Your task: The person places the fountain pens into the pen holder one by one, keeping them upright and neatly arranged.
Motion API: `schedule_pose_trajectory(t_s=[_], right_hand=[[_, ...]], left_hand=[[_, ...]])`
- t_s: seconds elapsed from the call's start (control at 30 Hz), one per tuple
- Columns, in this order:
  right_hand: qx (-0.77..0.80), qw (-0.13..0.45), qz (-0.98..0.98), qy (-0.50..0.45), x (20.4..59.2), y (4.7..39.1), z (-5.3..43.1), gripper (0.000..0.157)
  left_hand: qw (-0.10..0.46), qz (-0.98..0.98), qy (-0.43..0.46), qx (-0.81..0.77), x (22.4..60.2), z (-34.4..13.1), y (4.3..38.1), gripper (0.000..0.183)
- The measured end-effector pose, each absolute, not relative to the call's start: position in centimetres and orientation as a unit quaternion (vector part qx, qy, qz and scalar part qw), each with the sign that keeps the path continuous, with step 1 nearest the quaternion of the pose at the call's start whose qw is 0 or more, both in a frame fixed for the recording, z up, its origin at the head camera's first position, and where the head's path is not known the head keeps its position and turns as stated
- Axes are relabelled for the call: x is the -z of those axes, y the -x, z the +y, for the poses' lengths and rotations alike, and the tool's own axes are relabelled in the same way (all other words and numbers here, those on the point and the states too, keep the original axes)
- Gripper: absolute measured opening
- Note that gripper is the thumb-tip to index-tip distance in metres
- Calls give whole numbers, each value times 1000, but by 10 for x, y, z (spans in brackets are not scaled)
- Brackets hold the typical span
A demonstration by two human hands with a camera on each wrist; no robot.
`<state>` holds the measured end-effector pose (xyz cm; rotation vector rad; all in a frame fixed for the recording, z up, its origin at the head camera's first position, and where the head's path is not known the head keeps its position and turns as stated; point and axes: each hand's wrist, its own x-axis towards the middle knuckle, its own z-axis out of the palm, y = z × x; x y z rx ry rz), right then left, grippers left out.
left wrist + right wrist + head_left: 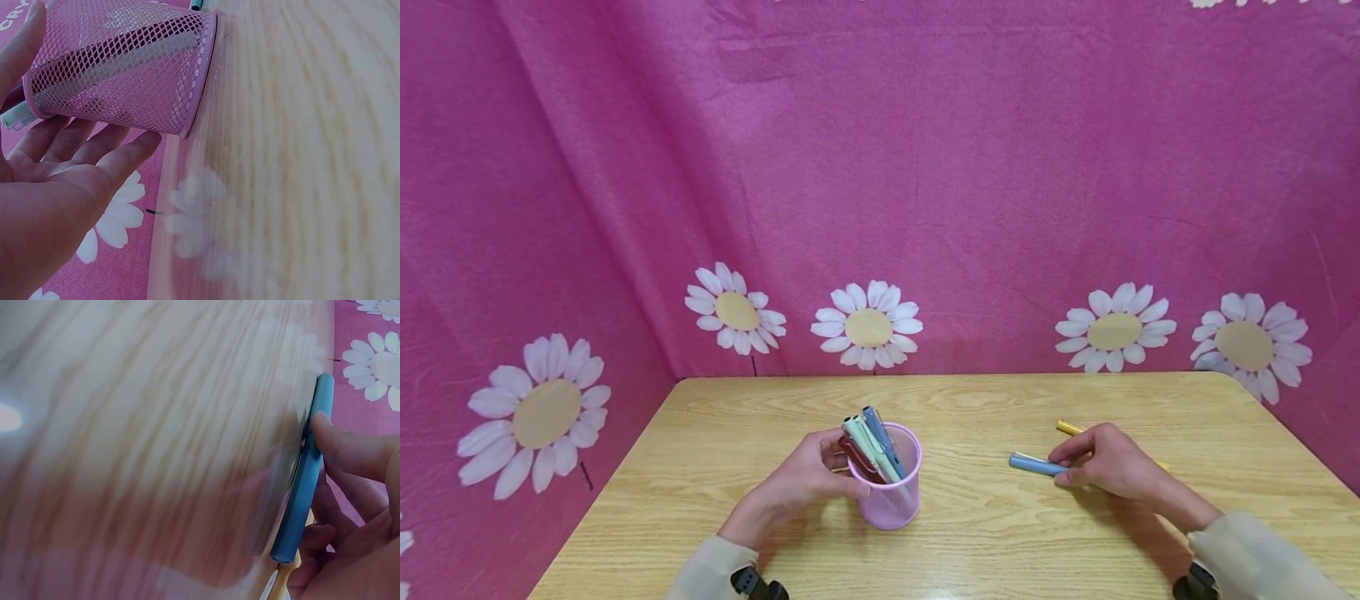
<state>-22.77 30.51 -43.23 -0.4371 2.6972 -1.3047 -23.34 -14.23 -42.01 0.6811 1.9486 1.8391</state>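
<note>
A pink mesh pen cup (891, 510) stands upright on the wooden table, with several pens (874, 446) leaning in it: dark red, pale green and blue. My left hand (808, 473) holds the cup from its left side, thumb at the near rim and fingers along the far side. In the left wrist view the fingertips (147, 142) lie along the mesh. To the right, a blue pen (1032, 464) lies low over the table, pinched by my right hand (1116, 467). The thumb (322, 425) presses on its barrel in the right wrist view.
Just beyond the right hand lies a yellow pen (1070, 427), partly hidden by that hand. The table (970, 558) meets a pink curtain (985, 208) with white daisies at its back and sides.
</note>
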Motion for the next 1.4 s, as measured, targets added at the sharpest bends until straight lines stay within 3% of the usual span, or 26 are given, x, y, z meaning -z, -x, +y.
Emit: schedule_pose_trajectory(t_s=[0.87,1.4], right_hand=[[474,113,857,170,431,234,284,26],[457,95,865,185,431,231,278,26]], left_hand=[[186,694,-243,-651,421,-142,235,70],[189,693,-234,-655,420,-141,233,72]])
